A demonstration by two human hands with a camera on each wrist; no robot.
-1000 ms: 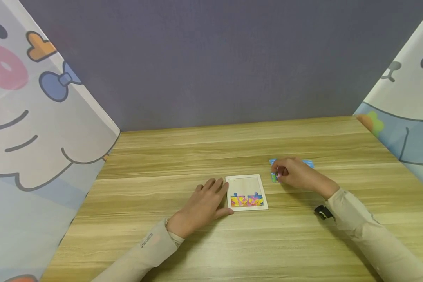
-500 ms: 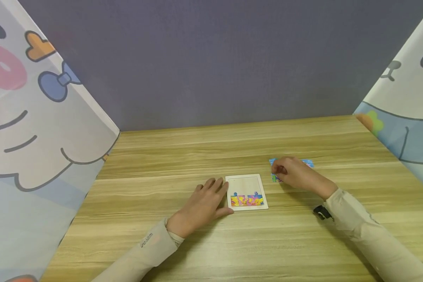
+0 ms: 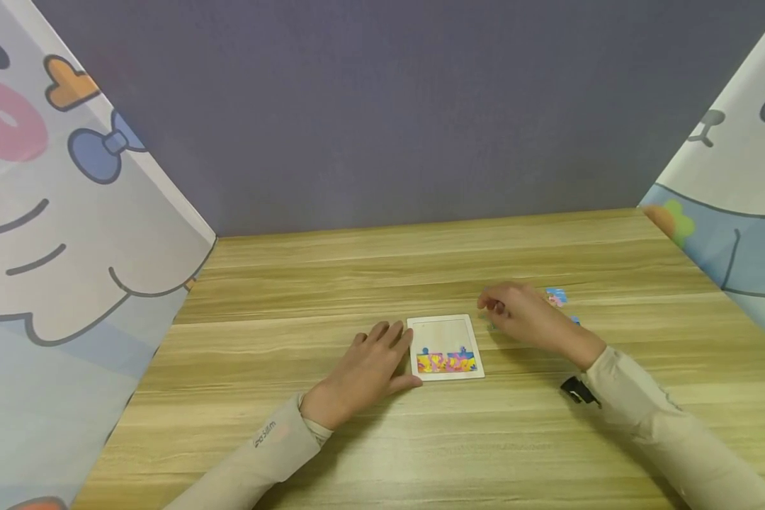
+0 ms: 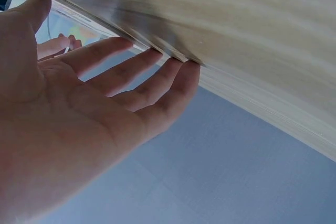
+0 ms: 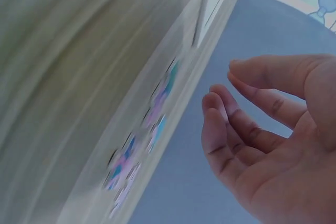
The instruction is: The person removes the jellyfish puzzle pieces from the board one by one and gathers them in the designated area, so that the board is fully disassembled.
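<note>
My left hand point(image 3: 372, 361) lies beside a small square puzzle tray point(image 3: 440, 319) in the head view, its fingertips against the left edge and thumb at the lower left corner. In the left wrist view the fingers point(image 4: 163, 87) are spread. Joined jigsaw pieces point(image 3: 448, 363), yellow, pink and blue, lie along the tray's near side. My right hand point(image 3: 525, 316) is over the table right of the tray, fingers loosely bent. No piece shows between its fingers. Loose jigsaw pieces point(image 5: 122, 163) lie on the table by it; in the head view the hand partly hides them.
One loose blue and pink piece point(image 3: 556, 296) lies just behind the right hand. A small black object point(image 3: 579, 390) is at the right sleeve. A grey panel point(image 3: 408, 120) rises behind the wood-grain table point(image 3: 331, 276), with cartoon-printed panels point(image 3: 57, 234) at the sides.
My right hand has shifted left, toward the tray, uncovering loose pieces on its right and covering those on its left. My left hand and the tray stay in place.
</note>
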